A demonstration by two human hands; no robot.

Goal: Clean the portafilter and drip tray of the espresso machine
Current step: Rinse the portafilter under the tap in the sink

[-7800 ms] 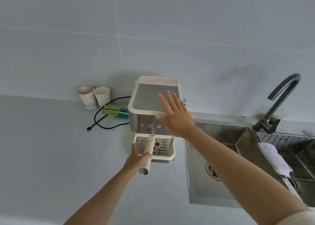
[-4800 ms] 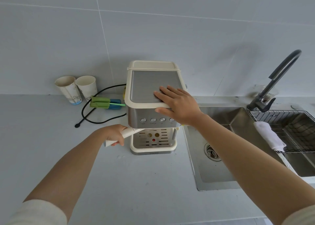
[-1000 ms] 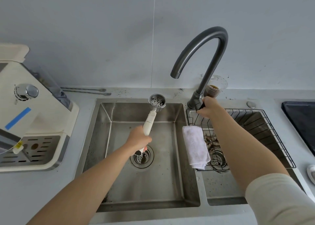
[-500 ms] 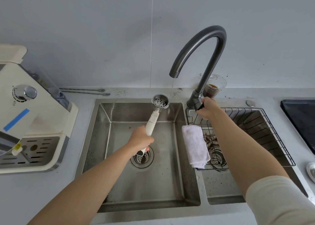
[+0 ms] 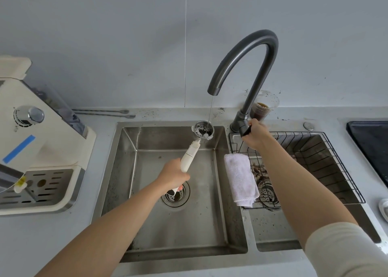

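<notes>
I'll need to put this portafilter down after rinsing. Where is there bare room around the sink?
Bare: the counter in front of the espresso machine, left of the sink, and the left basin floor around its drain. Crowded: the right basin holds a wire rack, a cloth hangs over the divider, and stirrers and a cup sit behind the sink.

A white folded cloth (image 5: 240,178) hangs over the left rim of a black wire basket (image 5: 294,133), centre right; a clear plastic cup (image 5: 265,106) of brown liquid stands above.
</notes>
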